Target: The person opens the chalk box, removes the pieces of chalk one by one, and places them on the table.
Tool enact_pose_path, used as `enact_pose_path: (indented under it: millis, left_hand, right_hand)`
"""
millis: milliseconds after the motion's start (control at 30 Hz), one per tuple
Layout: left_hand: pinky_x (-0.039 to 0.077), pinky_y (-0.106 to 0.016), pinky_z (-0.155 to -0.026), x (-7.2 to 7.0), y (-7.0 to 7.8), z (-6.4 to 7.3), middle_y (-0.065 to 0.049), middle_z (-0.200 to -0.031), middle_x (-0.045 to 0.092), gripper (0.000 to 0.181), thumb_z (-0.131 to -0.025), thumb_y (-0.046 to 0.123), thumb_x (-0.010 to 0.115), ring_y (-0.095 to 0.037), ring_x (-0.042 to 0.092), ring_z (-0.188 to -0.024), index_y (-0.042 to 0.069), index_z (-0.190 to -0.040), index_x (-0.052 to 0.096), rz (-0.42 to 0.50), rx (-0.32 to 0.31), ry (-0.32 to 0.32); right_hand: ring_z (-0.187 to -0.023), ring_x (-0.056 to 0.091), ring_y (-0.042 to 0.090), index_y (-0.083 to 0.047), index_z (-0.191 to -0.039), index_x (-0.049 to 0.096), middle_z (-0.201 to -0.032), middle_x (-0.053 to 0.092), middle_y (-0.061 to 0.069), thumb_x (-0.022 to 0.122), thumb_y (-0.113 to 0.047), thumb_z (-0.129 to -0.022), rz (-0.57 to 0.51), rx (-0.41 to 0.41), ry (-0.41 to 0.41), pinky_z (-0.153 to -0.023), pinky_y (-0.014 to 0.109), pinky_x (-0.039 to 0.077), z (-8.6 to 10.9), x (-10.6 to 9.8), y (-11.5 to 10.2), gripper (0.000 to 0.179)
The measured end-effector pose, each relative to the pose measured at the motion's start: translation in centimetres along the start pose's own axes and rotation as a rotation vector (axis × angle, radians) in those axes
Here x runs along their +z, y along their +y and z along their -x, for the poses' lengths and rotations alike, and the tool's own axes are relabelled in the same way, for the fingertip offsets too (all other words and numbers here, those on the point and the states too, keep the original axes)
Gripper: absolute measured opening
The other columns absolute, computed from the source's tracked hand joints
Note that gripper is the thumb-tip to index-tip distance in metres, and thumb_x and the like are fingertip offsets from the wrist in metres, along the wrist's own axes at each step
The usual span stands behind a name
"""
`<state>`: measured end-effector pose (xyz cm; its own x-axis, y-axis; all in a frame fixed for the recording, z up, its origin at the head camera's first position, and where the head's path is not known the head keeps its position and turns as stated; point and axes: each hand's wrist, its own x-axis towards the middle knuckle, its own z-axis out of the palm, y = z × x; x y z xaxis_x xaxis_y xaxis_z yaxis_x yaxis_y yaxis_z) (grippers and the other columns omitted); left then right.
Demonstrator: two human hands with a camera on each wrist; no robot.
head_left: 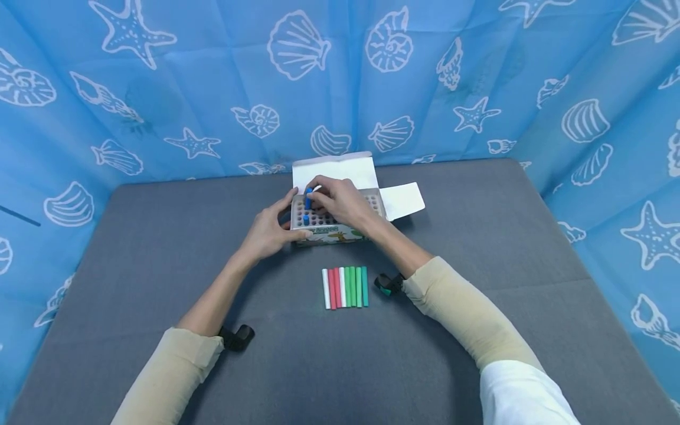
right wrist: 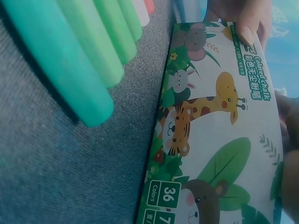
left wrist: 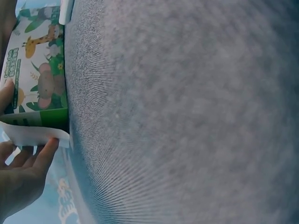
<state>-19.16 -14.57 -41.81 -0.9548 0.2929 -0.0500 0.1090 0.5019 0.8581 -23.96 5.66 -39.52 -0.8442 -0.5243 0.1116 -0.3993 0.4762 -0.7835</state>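
Observation:
A printed colored-chalk box (head_left: 340, 236) stands upright on the table with its lid raised, and rows of holes show inside it. My left hand (head_left: 265, 230) grips its left end, thumb on the front face and fingers along the side; in the left wrist view these fingers touch a white end flap (left wrist: 37, 136). Over the box's left part, my right hand (head_left: 345, 203) pinches an upright blue chalk stick (head_left: 309, 199). Just in front of it, a second blue chalk stick (head_left: 306, 219) pokes up from the holes. The right wrist view shows the animal-printed front, not the pinching fingertips.
White, red, green and teal chalk sticks (head_left: 352, 287) lie side by side on the grey table (head_left: 287, 366), in front of the box. Another white flap (head_left: 402, 201) sticks out at the box's right end. A blue shell-print curtain (head_left: 340, 88) hangs behind.

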Motion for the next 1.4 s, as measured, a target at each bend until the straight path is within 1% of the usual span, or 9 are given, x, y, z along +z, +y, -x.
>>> enact_pose_path:
  millis: [133,333,500,633,767,1000,1067,1233,1400]
  left_hand:
    - [0.048,-0.039,-0.108,0.0,-0.1,0.0,-0.011,-0.159,0.033,0.097,-0.084,0.02,0.082,-0.027,0.034,-0.144,0.023,-0.159,0.021,0.009,-0.003,0.008]
    - [0.046,-0.04,-0.11,0.1,-0.2,-0.1,-0.01,-0.161,0.028,0.097,-0.085,0.02,0.082,-0.028,0.031,-0.145,0.023,-0.16,0.021,0.011,0.003,0.002]
    - [0.045,-0.04,-0.111,0.2,-0.2,0.0,-0.009,-0.162,0.026,0.097,-0.084,0.02,0.082,-0.027,0.03,-0.146,0.024,-0.16,0.021,0.006,-0.012,0.012]
    - [0.046,-0.039,-0.11,0.3,-0.2,0.0,-0.009,-0.161,0.027,0.098,-0.084,0.02,0.082,-0.027,0.03,-0.146,0.025,-0.16,0.021,0.005,-0.022,0.014]
    - [0.046,-0.039,-0.11,0.3,-0.2,0.0,-0.01,-0.161,0.028,0.097,-0.084,0.02,0.083,-0.027,0.03,-0.146,0.026,-0.16,0.021,0.008,-0.028,0.012]
    - [0.046,-0.039,-0.11,0.3,-0.1,0.0,-0.011,-0.16,0.029,0.097,-0.084,0.02,0.082,-0.027,0.031,-0.146,0.026,-0.16,0.022,0.009,-0.021,0.015]
    - [0.046,-0.04,-0.11,0.3,-0.1,0.0,-0.011,-0.16,0.03,0.097,-0.084,0.02,0.082,-0.028,0.031,-0.146,0.026,-0.16,0.022,0.01,-0.018,0.018]
    - [0.046,-0.039,-0.11,0.4,-0.1,0.0,-0.011,-0.158,0.034,0.096,-0.084,0.019,0.082,-0.028,0.033,-0.145,0.025,-0.16,0.023,0.018,-0.016,0.019]
    - [0.045,-0.041,-0.111,0.5,-0.2,-0.1,-0.012,-0.156,0.037,0.095,-0.084,0.017,0.083,-0.029,0.033,-0.144,0.024,-0.159,0.025,0.028,-0.012,0.026]
  right_hand:
    - [-0.085,0.072,0.016,-0.007,-0.118,0.064,-0.096,0.073,0.011,0.055,-0.019,-0.104,-0.065,-0.033,0.043,-0.072,0.021,0.061,0.0,0.0,-0.1,0.021]
    - [-0.083,0.073,0.019,-0.006,-0.116,0.065,-0.099,0.073,0.011,0.056,-0.019,-0.103,-0.073,-0.067,0.139,-0.073,0.024,0.062,0.5,-0.5,-0.3,0.02]
    - [-0.086,0.073,0.021,-0.006,-0.115,0.065,-0.103,0.073,0.011,0.057,-0.019,-0.103,-0.091,-0.076,0.157,-0.073,0.028,0.063,1.0,-1.2,-0.6,0.02]
    - [-0.087,0.073,0.024,-0.004,-0.115,0.065,-0.101,0.073,0.012,0.057,-0.019,-0.103,-0.127,-0.056,0.156,-0.073,0.032,0.064,1.6,-1.9,-0.8,0.021]
    - [-0.088,0.073,0.026,0.0,-0.116,0.065,-0.097,0.072,0.013,0.058,-0.018,-0.102,-0.208,-0.024,0.149,-0.074,0.034,0.064,2.3,-2.4,-0.7,0.024]
    - [-0.086,0.072,0.032,0.003,-0.116,0.066,-0.094,0.072,0.016,0.061,-0.017,-0.1,-0.341,0.015,0.172,-0.074,0.038,0.064,3.9,-3.4,-0.4,0.026]
    - [-0.086,0.072,0.033,0.004,-0.117,0.066,-0.094,0.072,0.018,0.062,-0.016,-0.1,-0.362,0.023,0.174,-0.075,0.04,0.064,4.3,-3.6,-0.4,0.027]
    - [-0.085,0.071,0.035,0.006,-0.118,0.065,-0.093,0.071,0.019,0.064,-0.014,-0.098,-0.366,0.06,0.168,-0.074,0.043,0.064,5.6,-4.2,-0.1,0.028]
    - [-0.084,0.071,0.034,0.006,-0.118,0.066,-0.093,0.071,0.02,0.065,-0.014,-0.098,-0.386,0.098,0.154,-0.072,0.04,0.064,6.9,-4.6,0.2,0.028]
